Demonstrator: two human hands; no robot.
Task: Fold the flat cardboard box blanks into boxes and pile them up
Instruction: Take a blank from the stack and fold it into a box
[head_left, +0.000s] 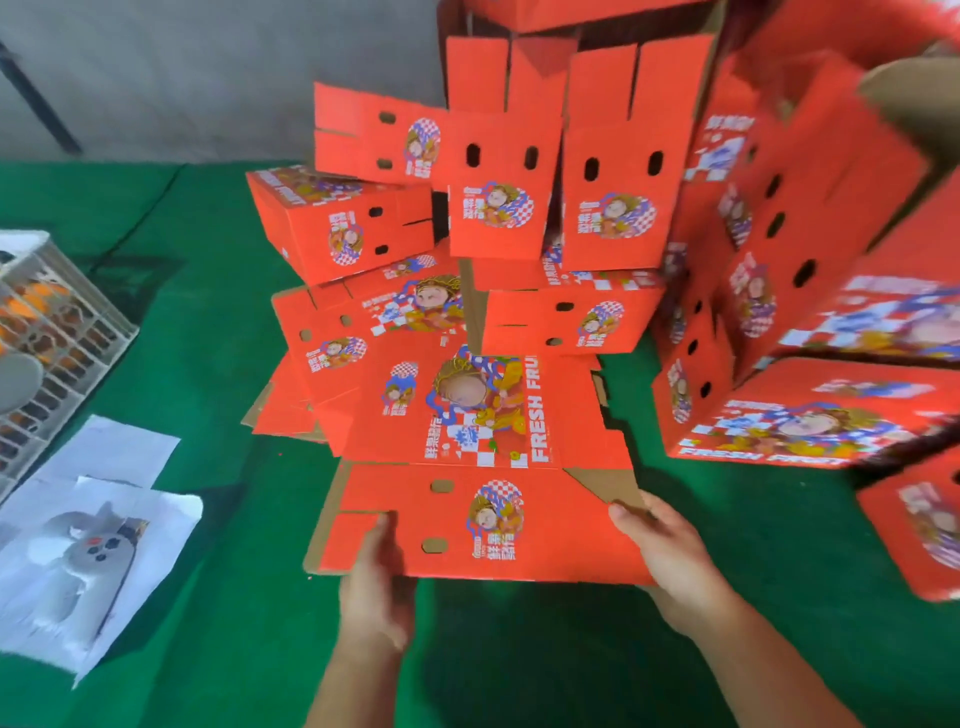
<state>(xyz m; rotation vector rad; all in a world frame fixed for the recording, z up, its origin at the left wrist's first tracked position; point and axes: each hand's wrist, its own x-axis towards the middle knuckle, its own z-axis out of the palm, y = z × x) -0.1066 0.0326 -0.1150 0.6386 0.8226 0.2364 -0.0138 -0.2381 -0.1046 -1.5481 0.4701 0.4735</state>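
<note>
On the green surface (519, 649), close to the person, lies a red cardboard blank (483, 467), printed side up, its near panel lifted slightly toward the camera while the far panels lie flat on a loose heap of other blanks (311, 395). The left hand (376, 587) holds the near-left edge of the blank, thumb on top beside a cut flap and the fingers apparently tucked underneath, though they are hidden. The right hand (670, 561) takes the near-right corner, thumb pressed on the brown inner face of a folded-over flap, the other fingers curled beneath the edge. Behind and to the right, folded boxes (608, 208) stand stacked in an uneven pile, some tilted; the nearest ones on the right are blurred. At the left a white plastic crate (57, 332) holding something orange sits near a few white sheets (104, 545). The blank is probably light and fairly stiff corrugated board that will bend cleanly only along its scored lines, so it is best taken by the panel edges close to a crease rather than by the thin flaps, which could crumple or tear at the slots. The printed face looks smooth and may slide under fingers, so thumbs on top with fingers below seems the sound hold. The leaning pile could topple if bumped.
</note>
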